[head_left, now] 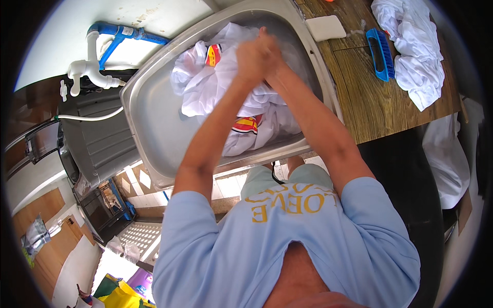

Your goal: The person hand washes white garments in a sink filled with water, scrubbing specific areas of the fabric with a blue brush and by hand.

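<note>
Steel sink point(149, 123) now: inside, white cloth point(203, 95) is topped by left hand point(250, 59) and right hand point(270, 53), finger grip blurred beyond telling.

Cloth point(205, 95) in the sink point(154, 128) was white, bluish in the folds; its patches point(245, 125) were red + yellow w/ blk & white edging. Sink was plain metallic grey. 2nd cloth point(418, 56) on the tabletop point(370, 113) was mostly white too; tabletop was brn w/ darker wood grain. Brush point(386, 54) was blue, bristles incl. — bar point(326, 27) near it was off-white. Shirt point(226, 262) was lt blue w/ gold lettering point(260, 213); shorts point(314, 175) pale grn. Pipe point(138, 35) was bright blue, tap point(90, 74) + hose point(90, 116) white. Bag point(123, 296) was yellow/grn — pkg point(139, 282) beside it purple.
</note>
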`<state>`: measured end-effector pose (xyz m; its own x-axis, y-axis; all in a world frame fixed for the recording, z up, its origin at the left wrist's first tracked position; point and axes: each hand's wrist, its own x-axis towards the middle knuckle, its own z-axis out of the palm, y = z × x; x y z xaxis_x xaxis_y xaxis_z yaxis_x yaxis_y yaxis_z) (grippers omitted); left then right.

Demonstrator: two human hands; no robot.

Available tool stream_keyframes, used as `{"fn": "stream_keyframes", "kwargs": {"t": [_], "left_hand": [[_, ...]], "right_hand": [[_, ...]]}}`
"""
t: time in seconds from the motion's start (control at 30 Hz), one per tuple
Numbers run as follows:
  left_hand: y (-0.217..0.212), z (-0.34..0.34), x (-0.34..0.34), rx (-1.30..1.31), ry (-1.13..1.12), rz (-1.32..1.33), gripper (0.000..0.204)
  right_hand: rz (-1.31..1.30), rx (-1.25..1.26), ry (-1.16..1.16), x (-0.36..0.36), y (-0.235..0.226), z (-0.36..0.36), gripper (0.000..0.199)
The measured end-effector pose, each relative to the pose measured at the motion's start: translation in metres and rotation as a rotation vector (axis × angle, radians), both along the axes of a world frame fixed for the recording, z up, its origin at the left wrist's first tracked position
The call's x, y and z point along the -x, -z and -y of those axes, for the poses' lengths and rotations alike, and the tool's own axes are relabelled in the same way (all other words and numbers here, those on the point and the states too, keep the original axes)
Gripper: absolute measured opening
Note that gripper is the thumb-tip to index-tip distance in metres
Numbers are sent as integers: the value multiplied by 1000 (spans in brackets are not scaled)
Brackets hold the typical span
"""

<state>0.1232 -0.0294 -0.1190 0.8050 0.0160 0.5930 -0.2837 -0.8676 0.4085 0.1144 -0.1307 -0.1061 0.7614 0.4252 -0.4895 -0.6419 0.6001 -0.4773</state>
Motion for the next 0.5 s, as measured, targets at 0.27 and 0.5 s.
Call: {"fn": "stream_keyframes", "kwargs": {"t": [0.27, 0.5], "left_hand": [[-55, 54, 38, 159, 184, -3, 4], [-43, -4, 6, 191, 4, -102, 11]], "right_hand": [[397, -791, -181, -24, 65, 16, 35], [-129, 71, 25, 16, -51, -10, 50]]}}
